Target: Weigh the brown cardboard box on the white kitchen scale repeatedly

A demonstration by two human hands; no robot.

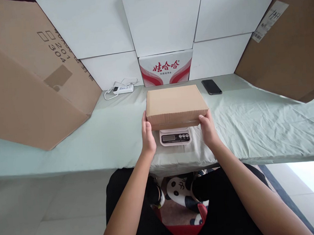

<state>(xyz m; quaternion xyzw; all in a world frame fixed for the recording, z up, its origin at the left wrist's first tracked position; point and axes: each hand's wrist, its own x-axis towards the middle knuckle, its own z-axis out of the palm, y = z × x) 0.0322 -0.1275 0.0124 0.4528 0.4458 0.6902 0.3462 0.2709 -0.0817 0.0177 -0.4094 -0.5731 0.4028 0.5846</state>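
A closed brown cardboard box (175,100) is gripped at its two sides by both hands. My left hand (148,137) presses on its left end, thumb along the front corner. On the right end, my right hand (208,127) holds the front corner with the thumb on the front face. Beneath the box, a white digital kitchen scale (175,137) shows its front panel, a grey display and several round buttons. The box hides the scale's weighing plate, so I cannot tell whether they touch.
A pale green cloth covers the table (116,140). At the back lie a white power strip with a cable (123,89) and a black phone (211,87). White boxes (162,22) and a red-and-white carton (166,68) line the rear; large cardboard panels (26,78) flank both sides.
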